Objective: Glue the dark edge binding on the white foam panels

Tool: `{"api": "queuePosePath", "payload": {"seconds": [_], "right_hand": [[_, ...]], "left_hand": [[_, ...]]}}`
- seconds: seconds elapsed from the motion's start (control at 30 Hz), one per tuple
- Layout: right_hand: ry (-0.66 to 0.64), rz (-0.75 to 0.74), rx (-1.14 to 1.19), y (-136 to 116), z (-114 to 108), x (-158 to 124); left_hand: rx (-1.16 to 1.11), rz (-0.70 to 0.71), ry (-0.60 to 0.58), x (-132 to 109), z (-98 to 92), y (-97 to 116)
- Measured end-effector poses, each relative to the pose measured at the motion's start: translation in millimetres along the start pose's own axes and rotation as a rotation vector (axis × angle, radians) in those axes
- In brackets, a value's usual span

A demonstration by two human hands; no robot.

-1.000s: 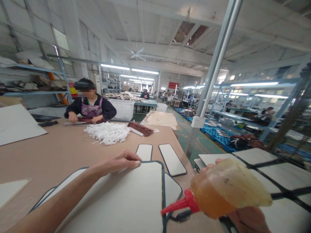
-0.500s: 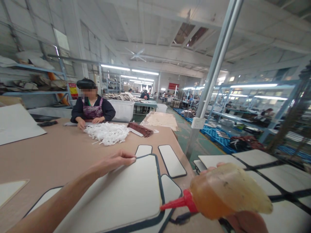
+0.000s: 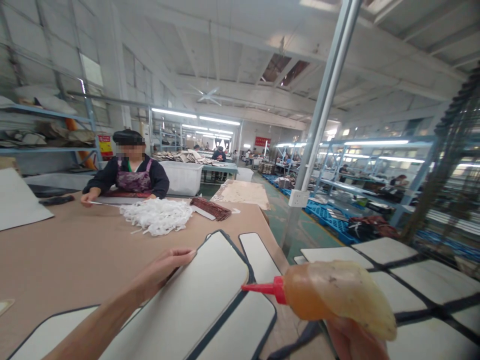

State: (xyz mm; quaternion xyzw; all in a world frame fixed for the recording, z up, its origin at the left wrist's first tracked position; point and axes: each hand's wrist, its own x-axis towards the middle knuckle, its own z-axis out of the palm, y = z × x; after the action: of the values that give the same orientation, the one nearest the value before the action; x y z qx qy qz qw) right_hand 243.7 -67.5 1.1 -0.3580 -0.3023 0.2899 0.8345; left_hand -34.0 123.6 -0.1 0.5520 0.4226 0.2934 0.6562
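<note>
Between the thumb and fingers of my left hand (image 3: 168, 267) is the upper left edge of a large white panel with a dark border (image 3: 195, 295), tilted up off the table. My right hand (image 3: 352, 335) is closed round a squeeze bottle of amber liquid (image 3: 333, 292), held on its side. Its red nozzle (image 3: 262, 287) points left, the tip at the panel's right edge by the dark border. Beneath and behind the panel lie more dark-edged white panels, one narrow piece (image 3: 258, 255) among them. Part of my right hand is hidden by the bottle.
Across the brown table (image 3: 93, 260) a co-worker (image 3: 131, 172) sits behind a heap of white strips (image 3: 155, 215). A bundle of brown strips (image 3: 212, 209) lies beside it. A metal post (image 3: 315, 135) rises at the table's right edge. Several white panels (image 3: 442, 280) are laid out at right.
The panel has turned and tilted in my left hand. The bottle and its nozzle tip have moved up and left along the panel's edge. The co-worker's hand has drawn outward with a strip.
</note>
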Motion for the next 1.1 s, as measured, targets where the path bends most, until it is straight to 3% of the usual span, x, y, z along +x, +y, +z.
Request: {"api": "queuePosePath", "payload": {"seconds": [0.27,0.43,0.7,0.97,1.1], "right_hand": [[-0.061,-0.075,0.007,5,0,15],[-0.226,-0.146,0.002,15,-5,31],[-0.116,-0.132,0.057,21,-1,43],[-0.220,-0.110,-0.009,21,-3,46],[-0.191,-0.075,0.013,29,-6,40]], "left_hand": [[-0.139,0.002,0.023,0,9.3,-15],[-0.184,0.005,0.028,-3,12.4,-19],[-0.208,-0.018,0.006,-5,10.1,-24],[-0.231,0.031,-0.029,-2,7.0,-30],[-0.269,0.013,-0.031,-2,7.8,-31]]}}
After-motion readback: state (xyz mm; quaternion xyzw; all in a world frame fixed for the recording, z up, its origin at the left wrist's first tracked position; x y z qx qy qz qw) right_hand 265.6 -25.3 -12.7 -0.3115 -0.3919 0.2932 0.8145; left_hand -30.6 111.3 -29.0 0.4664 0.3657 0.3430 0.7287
